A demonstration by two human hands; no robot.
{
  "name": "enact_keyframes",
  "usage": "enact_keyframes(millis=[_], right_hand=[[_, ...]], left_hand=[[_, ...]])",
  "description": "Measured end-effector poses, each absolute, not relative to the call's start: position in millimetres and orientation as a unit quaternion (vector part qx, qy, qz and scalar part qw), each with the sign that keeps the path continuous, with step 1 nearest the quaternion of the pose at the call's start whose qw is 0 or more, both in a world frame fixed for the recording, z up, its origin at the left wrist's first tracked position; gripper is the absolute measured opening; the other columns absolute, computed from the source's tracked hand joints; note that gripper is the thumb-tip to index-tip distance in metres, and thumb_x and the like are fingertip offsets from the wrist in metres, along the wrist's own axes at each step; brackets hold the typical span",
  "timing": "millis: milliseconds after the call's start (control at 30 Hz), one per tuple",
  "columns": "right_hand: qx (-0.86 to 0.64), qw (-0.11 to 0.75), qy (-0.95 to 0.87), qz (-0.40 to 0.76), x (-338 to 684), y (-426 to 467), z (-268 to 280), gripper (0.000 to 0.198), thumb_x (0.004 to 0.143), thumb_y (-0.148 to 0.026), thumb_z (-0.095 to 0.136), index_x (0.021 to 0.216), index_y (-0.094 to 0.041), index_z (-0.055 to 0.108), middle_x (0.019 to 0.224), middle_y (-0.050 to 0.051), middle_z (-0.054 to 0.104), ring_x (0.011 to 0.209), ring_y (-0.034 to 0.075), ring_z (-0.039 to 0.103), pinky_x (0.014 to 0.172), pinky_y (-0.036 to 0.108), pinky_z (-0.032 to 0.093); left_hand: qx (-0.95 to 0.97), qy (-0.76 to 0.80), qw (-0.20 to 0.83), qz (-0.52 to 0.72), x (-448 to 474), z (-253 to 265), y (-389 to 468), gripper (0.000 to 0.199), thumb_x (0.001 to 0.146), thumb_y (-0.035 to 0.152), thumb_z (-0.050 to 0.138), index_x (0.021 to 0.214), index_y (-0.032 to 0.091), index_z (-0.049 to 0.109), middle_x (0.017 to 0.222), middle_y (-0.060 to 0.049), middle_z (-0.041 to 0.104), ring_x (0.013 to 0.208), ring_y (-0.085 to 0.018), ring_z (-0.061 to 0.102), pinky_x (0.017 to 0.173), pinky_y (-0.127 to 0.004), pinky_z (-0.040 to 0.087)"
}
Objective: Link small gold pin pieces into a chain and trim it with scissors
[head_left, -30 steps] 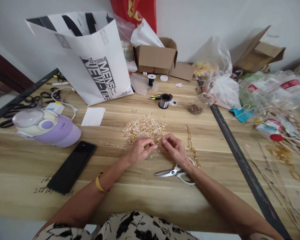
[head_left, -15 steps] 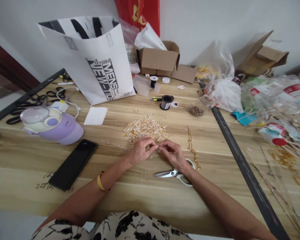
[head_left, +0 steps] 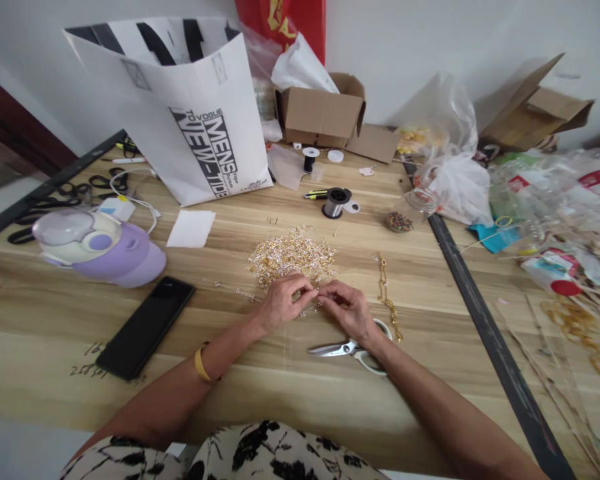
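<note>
My left hand [head_left: 286,301] and my right hand [head_left: 347,307] meet fingertip to fingertip at the front edge of a pile of small gold and silver jewellery pieces [head_left: 293,253]. Both are closed in a pinch, and whatever lies between the fingers is too small to make out. A thin beaded strand [head_left: 233,289] runs out to the left from beside my left hand. Under my right wrist lies a pair of scissors [head_left: 347,348] with pale handles, blades pointing left. A gold chain [head_left: 386,293] is stretched out to the right of my right hand.
A black phone [head_left: 147,327] and a purple bottle [head_left: 120,253] lie on the left. Behind the pile are a wire spool [head_left: 336,202], a white paper bag [head_left: 200,127] and a cardboard box [head_left: 323,113]. A glass jar [head_left: 399,221] and plastic bags [head_left: 455,187] are at the right.
The view has shifted slightly. Both hands keep their pinch at nearly the same place by the pile.
</note>
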State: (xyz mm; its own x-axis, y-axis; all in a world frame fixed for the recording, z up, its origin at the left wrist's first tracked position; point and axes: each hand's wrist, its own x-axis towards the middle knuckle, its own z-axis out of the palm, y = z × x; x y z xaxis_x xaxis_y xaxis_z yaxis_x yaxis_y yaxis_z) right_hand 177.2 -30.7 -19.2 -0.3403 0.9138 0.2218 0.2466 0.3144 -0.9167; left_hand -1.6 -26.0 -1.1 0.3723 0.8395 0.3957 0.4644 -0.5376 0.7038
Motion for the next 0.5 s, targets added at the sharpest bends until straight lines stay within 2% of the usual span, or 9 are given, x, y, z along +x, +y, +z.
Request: enact_keyframes(millis=[333,500], right_hand=[[-0.439,0.394,-0.693,0.414,176.5,-31.4,-12.2,0.017,0.085,-0.031,0.054,0.079,-0.017,0.060,0.070,0.001,0.056,0.059,0.012,0.048,0.054,0.023,0.037],[-0.455,0.403,-0.662,0.438,177.0,-31.1,-13.0,0.018,0.085,-0.033,0.054,0.079,-0.017,0.057,0.065,0.000,0.053,0.054,0.011,0.044,0.050,0.022,0.035]], left_hand=[[0.778,0.423,0.270,0.379,-0.2,-0.4,-26.7,0.018,0.086,0.022,0.050,0.072,0.015,0.058,0.069,-0.002,0.061,0.068,-0.013,0.054,0.066,-0.026,0.042],[0.842,0.410,0.200,0.287,-3.7,-3.7,-26.7,0.012,0.080,0.024,0.060,0.073,0.015,0.060,0.075,-0.004,0.061,0.076,-0.017,0.053,0.071,-0.030,0.043]])
